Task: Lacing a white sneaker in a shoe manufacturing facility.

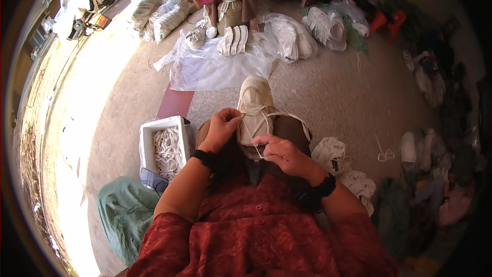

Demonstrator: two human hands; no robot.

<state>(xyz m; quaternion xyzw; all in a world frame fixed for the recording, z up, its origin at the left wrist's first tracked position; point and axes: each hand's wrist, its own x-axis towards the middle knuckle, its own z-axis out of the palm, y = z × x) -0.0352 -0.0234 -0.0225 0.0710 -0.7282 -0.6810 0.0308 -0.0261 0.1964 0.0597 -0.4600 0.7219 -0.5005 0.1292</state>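
Note:
A cream shoe [252,97] rests on my lap, its toe pointing away from me. Thin pale laces cross over its tongue, and one loose lace [294,117] curves out to the right. At the shoe's left edge, beside the eyelets, my left hand [224,129] is closed in a pinch on the shoe; whether a lace is also between the fingertips is hidden. My right hand [283,155] is closed near the shoe's heel end, with a short piece of white shoelace [259,152] showing at its fingertips.
Left of my legs stands a white box [144,146] full of laces, with a green sack [123,215] nearer. More shoes [330,154] lie to my right. Ahead, stacked shoe pieces [233,41] sit on plastic sheeting [205,69], before a seated person [251,0]. Bulging bags [169,18] stand farther off.

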